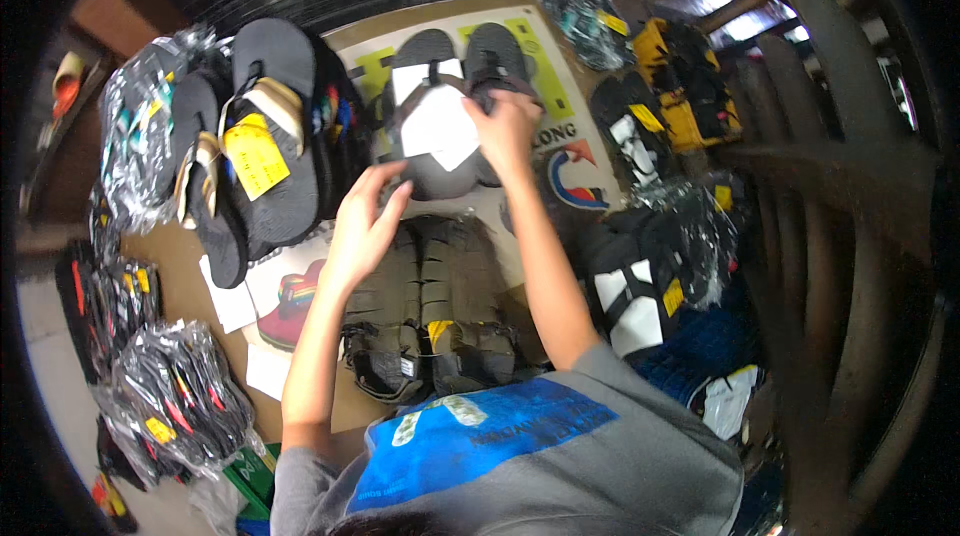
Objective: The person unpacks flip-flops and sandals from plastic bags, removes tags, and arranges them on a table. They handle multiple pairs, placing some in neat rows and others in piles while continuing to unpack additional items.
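Note:
A pair of dark grey sandals (455, 61) with white paper inserts lies on a cardboard surface in front of me. My right hand (505, 126) grips the strap of the right-hand sandal of that pair. My left hand (365, 216) is spread with fingers apart, its fingertips at the lower left edge of the left-hand sandal and its white paper (437, 126). Closer to me lies a pair of olive strapped sandals (430, 306), under my forearms.
Black flip-flops with a yellow tag (255, 151) stand at the left. Plastic-bagged sandals are piled at the far left (175, 406) and right (640, 286). A yellow and black pair (685, 81) lies at the upper right. A printed sheet (290, 301) rests on the cardboard.

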